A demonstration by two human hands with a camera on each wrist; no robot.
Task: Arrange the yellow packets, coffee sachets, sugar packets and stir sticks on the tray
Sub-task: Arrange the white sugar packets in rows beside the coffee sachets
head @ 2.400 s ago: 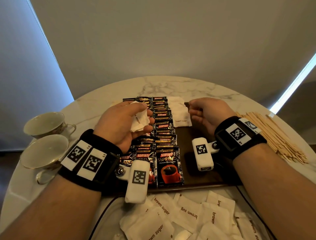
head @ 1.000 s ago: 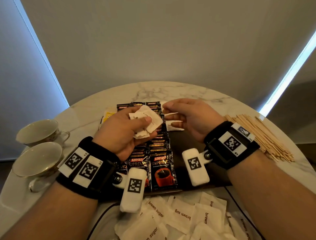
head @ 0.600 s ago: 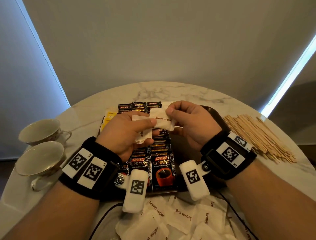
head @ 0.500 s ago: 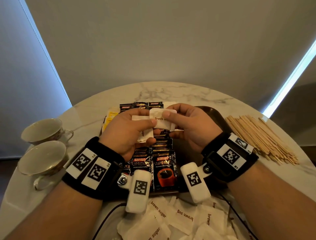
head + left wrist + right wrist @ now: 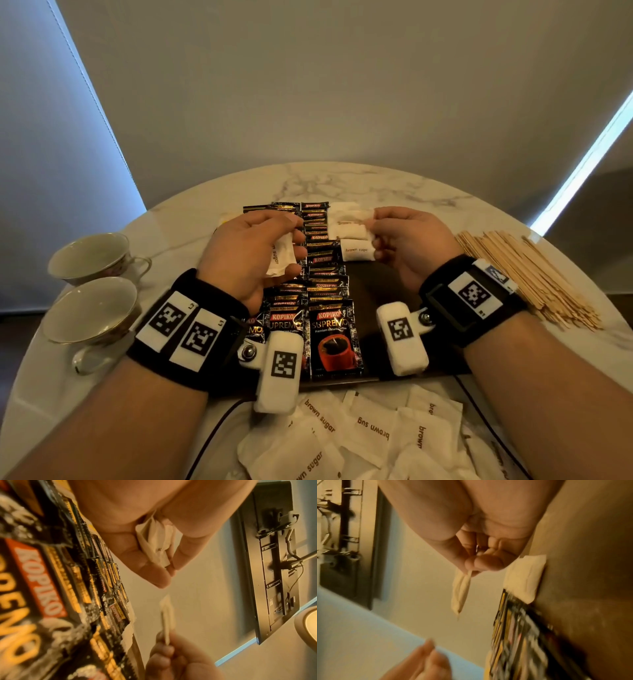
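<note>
My left hand (image 5: 294, 246) hovers over the rows of black coffee sachets (image 5: 325, 274) on the dark tray (image 5: 380, 291) and grips a small bundle of white brown-sugar packets (image 5: 282, 255). The left wrist view shows that bundle (image 5: 154, 545) squeezed between thumb and fingers. My right hand (image 5: 371, 233) pinches one sugar packet (image 5: 349, 224) by its edge, just above the sugar packets lying (image 5: 356, 250) at the tray's far middle. That packet hangs edge-on (image 5: 460, 592) in the right wrist view. The yellow packets are mostly hidden behind my left hand.
Wooden stir sticks (image 5: 524, 274) lie heaped on the marble table right of the tray. Two teacups (image 5: 92, 253) (image 5: 92, 308) stand at the left. Loose sugar packets (image 5: 359, 435) are scattered at the near edge, with a cable beside them.
My right hand drew one sugar packet out of the left hand's bundle and carried it right, over the tray's sugar packets. The hands have parted.
</note>
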